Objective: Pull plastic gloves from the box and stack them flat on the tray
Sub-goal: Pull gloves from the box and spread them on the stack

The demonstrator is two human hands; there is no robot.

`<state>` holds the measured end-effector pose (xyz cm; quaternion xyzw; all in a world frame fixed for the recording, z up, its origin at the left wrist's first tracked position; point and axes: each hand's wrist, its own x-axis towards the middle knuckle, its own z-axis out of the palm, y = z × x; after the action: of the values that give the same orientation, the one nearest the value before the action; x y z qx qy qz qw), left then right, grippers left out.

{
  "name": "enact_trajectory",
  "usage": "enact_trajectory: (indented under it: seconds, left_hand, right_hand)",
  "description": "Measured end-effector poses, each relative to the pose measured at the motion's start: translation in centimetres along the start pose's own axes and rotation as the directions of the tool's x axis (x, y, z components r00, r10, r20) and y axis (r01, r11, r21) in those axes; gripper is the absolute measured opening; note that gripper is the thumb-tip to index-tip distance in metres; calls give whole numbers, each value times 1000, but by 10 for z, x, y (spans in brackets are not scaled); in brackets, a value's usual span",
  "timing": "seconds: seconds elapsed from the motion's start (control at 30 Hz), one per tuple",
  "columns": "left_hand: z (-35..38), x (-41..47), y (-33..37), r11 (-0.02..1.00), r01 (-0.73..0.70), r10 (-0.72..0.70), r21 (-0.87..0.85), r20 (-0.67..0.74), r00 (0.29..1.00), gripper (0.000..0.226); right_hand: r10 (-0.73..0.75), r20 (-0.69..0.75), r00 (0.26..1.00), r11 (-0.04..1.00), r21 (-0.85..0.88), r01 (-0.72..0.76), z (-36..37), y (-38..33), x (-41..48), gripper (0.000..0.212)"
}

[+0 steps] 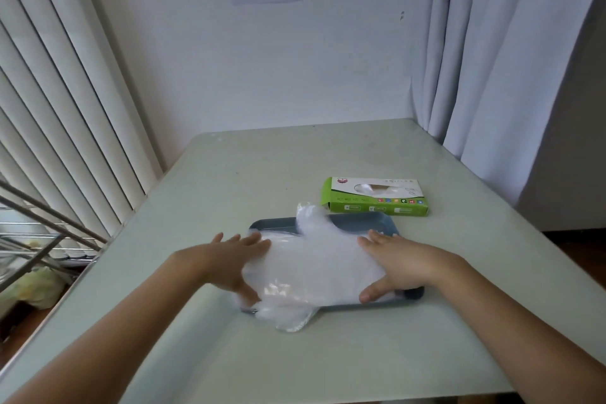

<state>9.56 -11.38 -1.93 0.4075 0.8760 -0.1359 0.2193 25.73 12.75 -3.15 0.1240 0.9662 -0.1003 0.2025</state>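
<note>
a blue tray (pixel 367 223) lies on the table (pixel 262 174). a loose pile of clear plastic gloves (pixel 314 262) covers most of the tray, spilling over its near left corner, with one piece sticking up at its far edge. the left hand (pixel 229 264) rests on the pile at the tray's left end, fingers (pixel 252 239) straight and spread apart. the right hand (pixel 396 267) lies flat on the pile at the tray's right end, fingers (pixel 370 239) likewise straight and apart. the green box (pixel 377 197) lies just beyond the tray's far right corner.
</note>
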Motion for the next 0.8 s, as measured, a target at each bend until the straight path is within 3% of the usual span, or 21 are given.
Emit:
enact_trajectory:
  seconds: [0.1,0.17,0.23,0.33,0.47,0.57,0.8]
  left_hand:
    - [-24,-6,-11,993,0,4,-115,36,999,105]
    - [-43,-7,-15,987,6,-7,-162,-9,1000,98]
    - [-62,-3,-17,973,-13,-10,-230,-99,995,86]
    - [-84,5,-13,925,-84,-25,-370,-280,960,75]
    - [-100,29,15,870,-220,31,-441,-397,917,45]
    - [-102,56,38,857,-269,77,-439,-409,909,48]
    - [-96,123,82,865,-255,95,-431,-359,929,52]
  right_hand:
    - [-20,25,999,1000,-20,20,-16,5,0,101]
    - [-74,1,997,996,56,74,-27,14,5,60]
    - [-110,-103,989,972,195,128,-38,24,12,40]
    - [5,-342,940,922,364,128,-54,41,28,24]
    - [170,-532,830,884,454,110,-64,67,60,12]
    - [217,-557,802,889,451,73,-61,75,80,6]
    - [215,-576,789,929,369,17,-42,82,109,18]
